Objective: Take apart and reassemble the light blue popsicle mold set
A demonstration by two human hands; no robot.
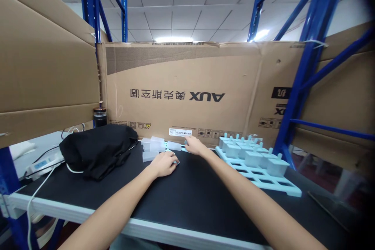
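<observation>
Head camera view, with the wearer as the clock's hub: a cardboard panel (187,74) stands at twelve o'clock behind a black tabletop (187,195). At ten lies bunched black cloth (96,150). At two, a pale blue rack (293,191) appears partly filled: stick-topped moulds (253,158) fill its farther rows, nearer slots bare. Translucent pieces (156,143) lie loose at eleven. Beside them, the left hand (166,163) is loosely curled, palm down; the right hand (195,145), at twelve, points its index finger, others bent. Whether either grips anything, I cannot tell.
</observation>
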